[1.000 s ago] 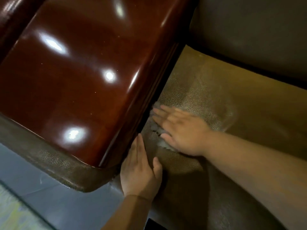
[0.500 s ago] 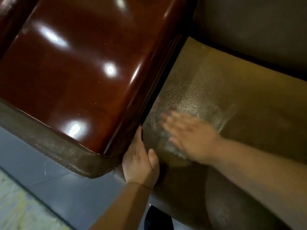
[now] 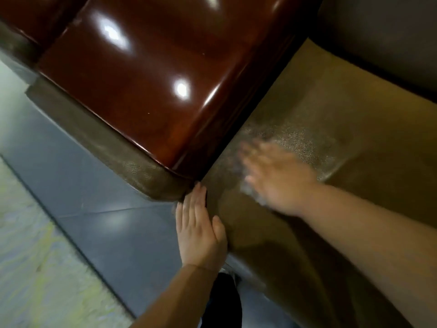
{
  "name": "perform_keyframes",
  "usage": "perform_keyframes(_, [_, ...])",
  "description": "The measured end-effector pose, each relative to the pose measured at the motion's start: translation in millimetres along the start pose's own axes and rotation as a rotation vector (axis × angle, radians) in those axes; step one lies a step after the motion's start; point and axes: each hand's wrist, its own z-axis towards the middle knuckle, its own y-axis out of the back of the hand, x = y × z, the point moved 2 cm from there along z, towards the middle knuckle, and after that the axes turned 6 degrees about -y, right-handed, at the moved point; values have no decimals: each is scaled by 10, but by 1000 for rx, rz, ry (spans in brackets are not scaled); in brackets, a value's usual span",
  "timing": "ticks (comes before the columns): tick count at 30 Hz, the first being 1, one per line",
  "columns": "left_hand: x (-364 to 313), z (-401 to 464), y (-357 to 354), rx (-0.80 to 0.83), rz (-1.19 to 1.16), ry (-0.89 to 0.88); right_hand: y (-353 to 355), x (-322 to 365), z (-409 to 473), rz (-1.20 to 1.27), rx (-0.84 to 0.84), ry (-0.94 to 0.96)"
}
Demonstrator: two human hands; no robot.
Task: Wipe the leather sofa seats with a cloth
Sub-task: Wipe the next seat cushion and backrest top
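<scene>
The brown leather sofa seat (image 3: 331,129) fills the right side of the head view. My right hand (image 3: 276,176) lies flat on it with straight fingers, blurred by motion, pressing a pale grey cloth (image 3: 248,189) that peeks out under the palm and fingers. My left hand (image 3: 201,230) rests flat with straight fingers on the seat's front left corner, its fingertips at the gap beside the armrest.
A glossy dark red wooden armrest top (image 3: 142,74) with a brown leather edge (image 3: 113,143) borders the seat on the left. The dark backrest (image 3: 383,39) rises at the upper right. Grey floor tiles (image 3: 99,209) and a pale strip of floor (image 3: 26,256) lie below left.
My right hand has slid the cloth away from the armrest gap, rightward across the seat. My left hand has stayed at the seat corner. The camera has shifted.
</scene>
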Motion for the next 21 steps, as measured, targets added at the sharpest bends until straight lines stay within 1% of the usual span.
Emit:
perform_keyframes(1, [2,-52,-27,-25,3,17,47,-232,135,-33,-4,-103])
perform_keyframes(2, [-5,-82,-55,-53,4,19,107,-409,258,9,-11,-265])
perform_keyframes(3, [-9,-92,-86,-77,-1,16,136,-454,372,64,-3,-416])
perform_keyframes(4, [-9,-91,-107,-99,-9,24,110,-337,465,96,16,-494])
perform_keyframes(5, [21,-92,-140,-117,-21,51,64,-69,499,69,33,-482])
perform_keyframes(6, [76,-113,-174,-127,-28,90,3,288,454,38,53,-378])
perform_keyframes(7, [145,-150,-191,-125,-18,117,-61,665,345,21,23,-246])
perform_keyframes(9, [280,-316,-196,-46,72,74,-200,1194,-34,96,-19,-46])
perform_keyframes(10, [344,-439,-159,5,94,52,-219,1282,-209,136,7,39])
perform_keyframes(11, [406,-554,-79,35,89,52,-196,1232,-282,141,45,112])
perform_keyframes(13, [524,-678,150,61,86,70,-153,911,-240,81,49,189])
perform_keyframes(14, [546,-670,282,65,97,56,-126,685,-169,55,41,154])
perform_keyframes(15, [560,-620,391,68,113,24,-74,449,-78,40,31,64])
perform_keyframes(17, [537,-456,524,89,131,-58,39,170,50,97,32,-201])
perform_keyframes(18, [509,-363,534,108,138,-92,39,193,64,135,17,-324])
perform_keyframes(19, [475,-293,518,132,141,-111,16,341,45,157,-3,-384])
perform_keyframes(20, [451,-249,482,165,142,-109,-51,548,-29,145,-8,-377])
perform_keyframes(21, [431,-228,438,199,144,-99,-125,784,-164,131,-23,-302])
